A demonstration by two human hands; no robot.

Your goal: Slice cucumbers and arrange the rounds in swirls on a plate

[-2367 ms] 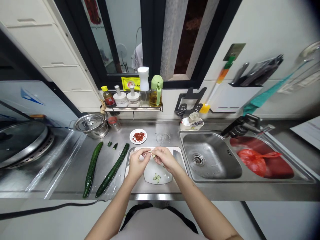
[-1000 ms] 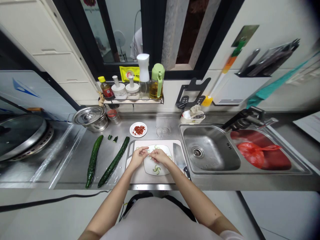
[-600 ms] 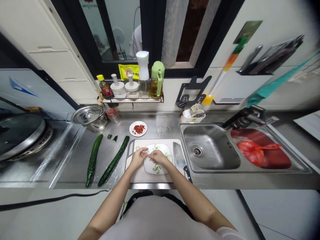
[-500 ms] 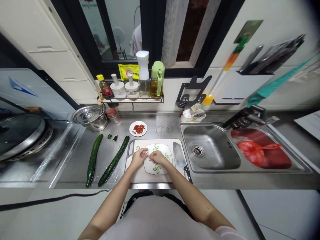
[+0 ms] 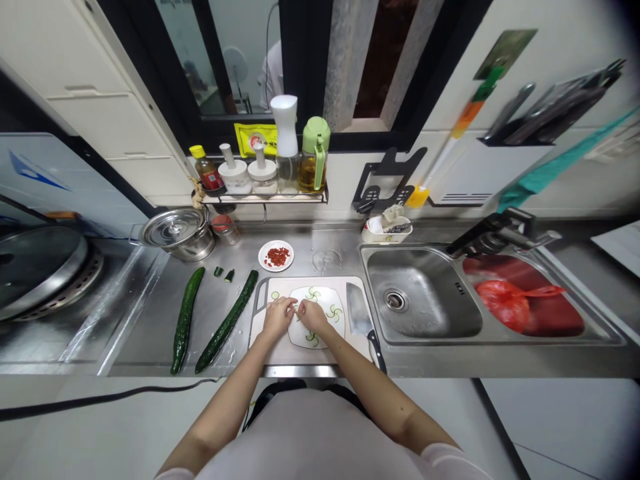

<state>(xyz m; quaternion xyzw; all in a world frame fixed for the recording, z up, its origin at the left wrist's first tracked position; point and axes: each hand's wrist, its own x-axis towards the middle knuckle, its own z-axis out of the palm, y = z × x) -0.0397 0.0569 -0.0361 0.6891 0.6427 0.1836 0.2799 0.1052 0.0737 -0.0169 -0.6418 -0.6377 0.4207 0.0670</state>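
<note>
My left hand and my right hand meet over the left part of a white plate, fingertips pinched close together. Whatever lies between the fingers is too small and partly hidden to make out. Thin cucumber slices form green pinwheels on the plate at the top, right and bottom; the left side is partly covered by my hands. Beneath the plate is a cutting board, with a single cucumber slice at its upper left. A kitchen knife rests along the board's right side, its black handle towards me.
Two whole cucumbers and cut-off cucumber ends lie left of the board. Behind it stands a small dish of chopped red pieces. A lidded pot is at back left, a sink to the right, a seasoning rack above.
My right hand has shifted slightly left, closer to my left hand, and its fingers are curled in more. The view has moved a little; the objects on the counter stay put.
</note>
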